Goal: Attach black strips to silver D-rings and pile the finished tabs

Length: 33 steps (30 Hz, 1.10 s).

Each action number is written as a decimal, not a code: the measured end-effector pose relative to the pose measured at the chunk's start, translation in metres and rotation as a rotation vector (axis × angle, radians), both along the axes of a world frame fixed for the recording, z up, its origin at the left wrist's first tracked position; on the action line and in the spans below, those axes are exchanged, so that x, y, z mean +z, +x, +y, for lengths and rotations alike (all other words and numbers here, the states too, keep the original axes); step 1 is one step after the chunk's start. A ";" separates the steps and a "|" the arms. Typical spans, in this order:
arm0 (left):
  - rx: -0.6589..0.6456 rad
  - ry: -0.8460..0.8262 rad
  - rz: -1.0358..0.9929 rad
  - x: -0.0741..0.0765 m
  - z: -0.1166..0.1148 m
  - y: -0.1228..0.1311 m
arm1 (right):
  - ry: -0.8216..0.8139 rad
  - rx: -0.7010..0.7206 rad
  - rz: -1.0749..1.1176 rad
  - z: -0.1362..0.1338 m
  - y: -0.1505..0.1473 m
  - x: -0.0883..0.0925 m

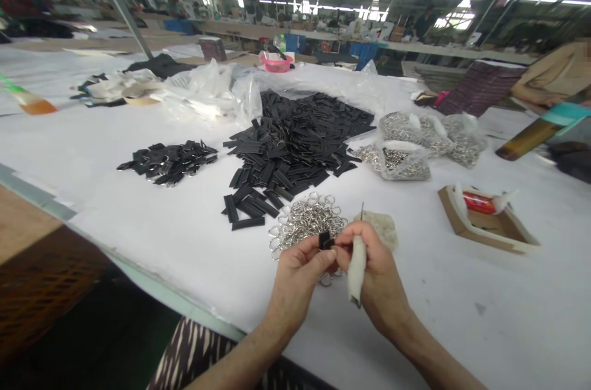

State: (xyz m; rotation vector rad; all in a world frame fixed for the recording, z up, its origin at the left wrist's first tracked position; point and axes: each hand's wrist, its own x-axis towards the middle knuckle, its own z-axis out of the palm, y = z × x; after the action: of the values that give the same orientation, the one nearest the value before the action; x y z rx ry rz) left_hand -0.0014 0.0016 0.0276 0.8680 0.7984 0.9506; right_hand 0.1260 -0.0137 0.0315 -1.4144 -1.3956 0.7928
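My left hand is closed, its fingertips pinching a small folded black strip. Fingers of my right hand meet the strip from the other side. That hand also grips a thin pointed tool with a white-wrapped handle, its tip upward. Directly behind my fingers lies a heap of silver metal rings. Beyond it spreads a large pile of flat black strips. A smaller pile of black pieces with metal rings sits to the left. Whether a ring is in the pinched strip is hidden.
Clear bags of metal rings stand at the right, behind an open cardboard box holding a red item. A pale flat block lies beside my right hand. Crumpled plastic and a pink basket are farther back. Another person's arm shows far right.
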 end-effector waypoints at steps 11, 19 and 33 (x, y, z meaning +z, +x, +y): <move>0.021 -0.021 0.069 0.003 0.001 0.001 | -0.088 0.000 0.167 0.002 -0.005 0.004; 0.042 -0.016 0.101 -0.001 0.003 -0.001 | -0.078 0.022 0.176 0.002 -0.005 0.003; 0.010 0.105 0.268 0.007 0.002 0.000 | -0.030 0.055 -0.026 -0.001 0.004 0.003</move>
State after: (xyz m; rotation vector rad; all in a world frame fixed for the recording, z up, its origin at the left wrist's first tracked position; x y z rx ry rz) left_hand -0.0017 0.0034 0.0346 1.0993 0.9888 0.9012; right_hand 0.1301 -0.0148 0.0342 -1.4192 -1.4534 0.8365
